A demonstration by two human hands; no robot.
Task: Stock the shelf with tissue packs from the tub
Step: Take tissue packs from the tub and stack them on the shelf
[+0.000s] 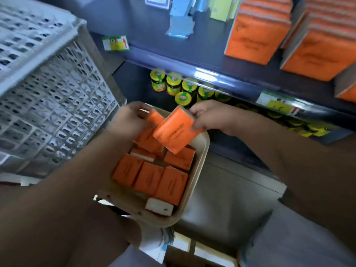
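A beige tub (200,160) below me holds several orange tissue packs (148,178). My right hand (208,116) grips one orange pack (176,132) by its far end, lifted above the tub and tilted. My left hand (131,120) holds a second, smaller-looking orange pack (154,117) just left of it, partly hidden by my fingers. On the dark shelf (212,60) at the upper right stand rows of orange tissue packs (256,39).
A white lattice crate (48,89) stands at the left. Jars with yellow-green lids (173,83) fill the lower shelf behind the tub. Price tags (115,43) hang on the shelf edges. A blue packet (181,18) sits on the shelf's left part.
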